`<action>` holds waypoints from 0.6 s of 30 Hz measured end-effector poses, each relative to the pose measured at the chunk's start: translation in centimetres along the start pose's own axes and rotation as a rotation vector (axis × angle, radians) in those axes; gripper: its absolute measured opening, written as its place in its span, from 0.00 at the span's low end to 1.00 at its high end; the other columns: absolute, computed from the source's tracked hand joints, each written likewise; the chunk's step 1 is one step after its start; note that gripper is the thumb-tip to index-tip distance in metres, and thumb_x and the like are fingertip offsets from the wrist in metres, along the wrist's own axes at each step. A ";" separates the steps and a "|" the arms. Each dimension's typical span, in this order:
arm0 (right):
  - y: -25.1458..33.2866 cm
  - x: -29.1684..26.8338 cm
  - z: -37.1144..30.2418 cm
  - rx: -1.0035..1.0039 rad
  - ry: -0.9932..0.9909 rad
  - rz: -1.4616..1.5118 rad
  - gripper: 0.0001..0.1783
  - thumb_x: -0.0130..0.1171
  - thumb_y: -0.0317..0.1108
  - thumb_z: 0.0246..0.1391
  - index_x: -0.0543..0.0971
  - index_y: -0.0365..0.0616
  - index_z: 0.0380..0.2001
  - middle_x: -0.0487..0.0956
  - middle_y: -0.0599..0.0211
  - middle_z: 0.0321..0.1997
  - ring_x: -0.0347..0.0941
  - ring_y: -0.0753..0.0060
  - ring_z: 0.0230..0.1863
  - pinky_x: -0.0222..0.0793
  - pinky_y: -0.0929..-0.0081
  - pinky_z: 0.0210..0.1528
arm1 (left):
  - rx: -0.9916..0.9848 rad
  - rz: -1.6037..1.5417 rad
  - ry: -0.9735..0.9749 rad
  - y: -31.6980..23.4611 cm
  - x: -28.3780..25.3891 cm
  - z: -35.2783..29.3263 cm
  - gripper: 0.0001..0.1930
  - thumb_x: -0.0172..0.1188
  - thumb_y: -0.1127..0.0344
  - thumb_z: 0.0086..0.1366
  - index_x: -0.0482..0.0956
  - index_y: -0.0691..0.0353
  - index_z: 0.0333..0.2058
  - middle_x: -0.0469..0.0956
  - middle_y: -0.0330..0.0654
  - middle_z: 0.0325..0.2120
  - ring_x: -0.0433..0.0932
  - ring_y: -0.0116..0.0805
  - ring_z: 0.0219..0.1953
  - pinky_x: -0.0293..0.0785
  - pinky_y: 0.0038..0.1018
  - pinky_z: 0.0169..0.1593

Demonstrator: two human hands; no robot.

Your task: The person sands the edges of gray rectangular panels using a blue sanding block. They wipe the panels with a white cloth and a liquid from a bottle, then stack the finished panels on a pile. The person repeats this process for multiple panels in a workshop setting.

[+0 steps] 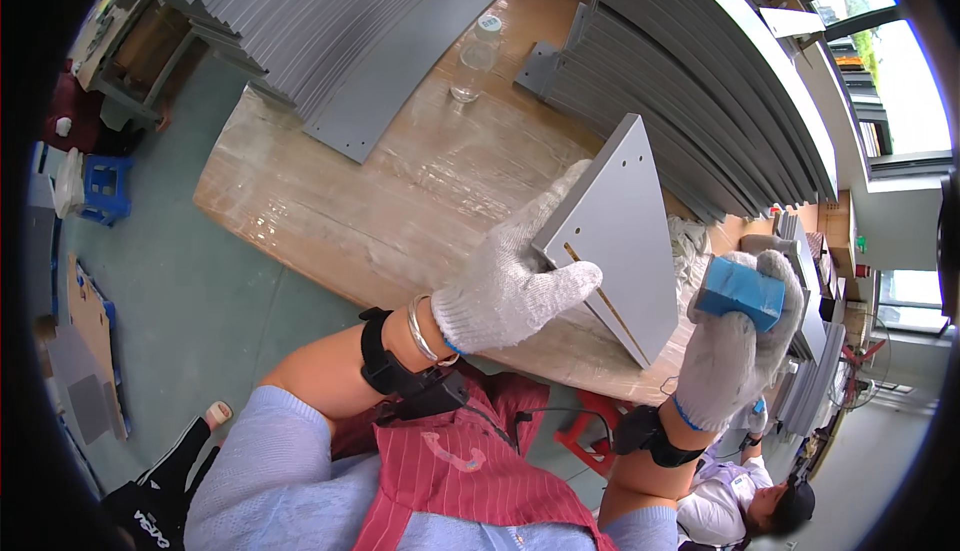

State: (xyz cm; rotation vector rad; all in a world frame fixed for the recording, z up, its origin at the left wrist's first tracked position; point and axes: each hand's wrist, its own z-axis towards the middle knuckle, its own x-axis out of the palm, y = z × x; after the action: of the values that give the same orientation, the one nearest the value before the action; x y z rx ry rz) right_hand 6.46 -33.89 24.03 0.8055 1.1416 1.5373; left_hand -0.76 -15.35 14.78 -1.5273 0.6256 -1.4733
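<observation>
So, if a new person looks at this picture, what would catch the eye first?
Probably the bright blue block in the gloved right hand, right of centre. Next comes the grey panel near the middle, held tilted by the gloved left hand above the table. Behind, a clear bottle stands between the left row of grey boards and the right row.

A grey panel [622, 226], with small holes and a brown-lined groove, was held tilted above the table's [330, 191] near edge; a blue block [740, 294] was raised to the panel's right.
</observation>
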 end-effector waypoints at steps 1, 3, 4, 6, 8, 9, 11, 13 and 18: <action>0.6 0.5 -0.5 -0.088 -0.020 -0.082 0.35 0.74 0.37 0.48 0.72 0.37 0.57 0.78 0.55 0.48 0.78 0.65 0.44 0.75 0.71 0.45 | 0.029 -0.005 0.018 -0.7 0.3 0.1 0.40 0.62 0.77 0.62 0.52 0.66 0.70 0.67 0.44 0.63 0.68 0.29 0.61 0.68 0.30 0.62; 1.3 1.7 -1.3 -0.261 -0.056 -0.230 0.34 0.74 0.35 0.47 0.73 0.36 0.56 0.78 0.55 0.48 0.78 0.63 0.47 0.76 0.68 0.49 | 0.024 -0.043 0.026 -2.2 0.8 0.2 0.40 0.62 0.77 0.62 0.52 0.66 0.70 0.67 0.45 0.63 0.68 0.30 0.62 0.67 0.30 0.63; 1.8 2.0 -1.5 -0.290 -0.011 -0.270 0.33 0.73 0.32 0.46 0.74 0.36 0.55 0.78 0.55 0.49 0.78 0.61 0.48 0.75 0.65 0.52 | 0.020 -0.063 0.031 -2.8 1.2 0.2 0.40 0.62 0.77 0.62 0.52 0.66 0.70 0.67 0.45 0.63 0.68 0.31 0.62 0.67 0.30 0.63; 2.5 2.7 -1.8 -0.352 0.066 -0.362 0.31 0.72 0.28 0.44 0.75 0.36 0.54 0.79 0.54 0.50 0.78 0.59 0.50 0.74 0.61 0.54 | -0.012 -0.071 0.063 -3.8 1.6 0.0 0.41 0.64 0.75 0.62 0.52 0.67 0.70 0.67 0.46 0.63 0.68 0.32 0.63 0.67 0.31 0.63; 3.6 3.2 -1.2 -0.410 0.156 -0.506 0.28 0.71 0.26 0.41 0.78 0.37 0.50 0.81 0.52 0.47 0.79 0.54 0.48 0.73 0.58 0.53 | -0.008 -0.057 0.101 -4.3 2.0 -0.2 0.40 0.62 0.75 0.63 0.53 0.67 0.70 0.67 0.47 0.62 0.68 0.33 0.62 0.68 0.31 0.62; 3.8 3.5 -1.0 -0.430 0.190 -0.516 0.28 0.71 0.26 0.40 0.79 0.37 0.49 0.81 0.52 0.46 0.79 0.52 0.47 0.74 0.58 0.52 | 0.014 -0.039 0.121 -4.4 2.2 -0.4 0.38 0.60 0.75 0.63 0.53 0.68 0.70 0.67 0.47 0.60 0.69 0.32 0.61 0.70 0.30 0.61; 4.3 4.0 -0.8 -0.468 0.258 -0.537 0.27 0.72 0.27 0.39 0.79 0.37 0.47 0.83 0.52 0.43 0.80 0.50 0.45 0.74 0.59 0.51 | 0.061 0.026 0.153 -4.5 2.4 -0.4 0.36 0.58 0.76 0.64 0.54 0.68 0.69 0.69 0.47 0.58 0.70 0.32 0.59 0.72 0.30 0.59; 5.1 4.6 -1.0 -0.515 0.276 -0.589 0.27 0.72 0.29 0.38 0.80 0.39 0.46 0.83 0.53 0.43 0.81 0.48 0.44 0.75 0.59 0.50 | 0.112 0.120 0.174 -4.5 2.5 -0.4 0.35 0.58 0.75 0.63 0.56 0.68 0.68 0.70 0.46 0.56 0.71 0.31 0.57 0.74 0.29 0.56; 6.1 4.8 -1.2 -0.601 0.375 -0.709 0.28 0.76 0.35 0.38 0.81 0.42 0.46 0.83 0.54 0.45 0.81 0.49 0.46 0.75 0.58 0.49 | 0.177 0.137 0.189 -4.6 2.8 -0.8 0.34 0.60 0.75 0.61 0.61 0.66 0.67 0.73 0.48 0.51 0.76 0.33 0.52 0.76 0.28 0.52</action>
State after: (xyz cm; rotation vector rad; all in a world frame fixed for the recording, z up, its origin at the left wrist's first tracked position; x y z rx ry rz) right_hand 2.12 -29.82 29.14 -0.2894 0.9830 1.3138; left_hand -2.07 -15.73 20.07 -1.1958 0.6781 -1.5352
